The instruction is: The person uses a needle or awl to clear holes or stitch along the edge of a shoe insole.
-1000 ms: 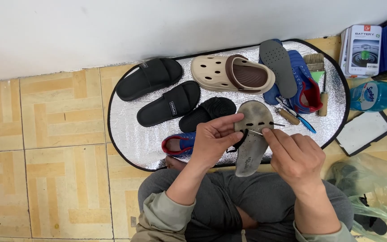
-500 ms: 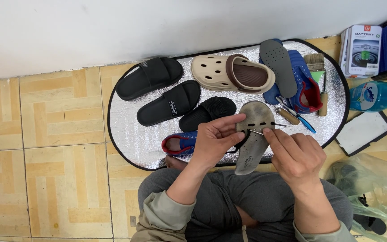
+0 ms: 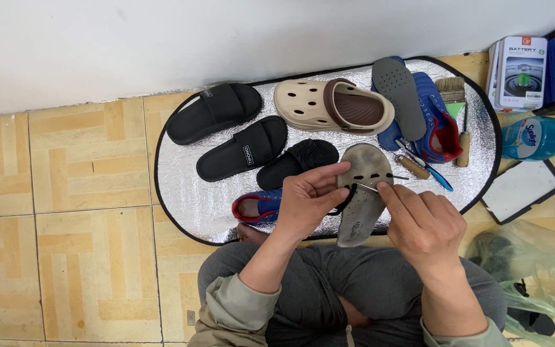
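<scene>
Down over the silver foil mat (image 3: 187, 193), left hand (image 3: 309, 202) fingers curled around a worn grey perforated insole (image 3: 361, 199), right hand (image 3: 422, 225) fingertips pinched on a thin metal needle (image 3: 369, 187) touching it.

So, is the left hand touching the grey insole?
Touching. The head view shows the left hand with its fingers wrapped over the edge of the grey insole, no gap between them.

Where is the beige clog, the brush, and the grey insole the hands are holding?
beige clog (image 3: 316, 103), head view, on its holed toe top.
brush (image 3: 451, 90), head view, on its bristles.
grey insole (image 3: 362, 209), head view, on its lower half, between the hands.
</scene>
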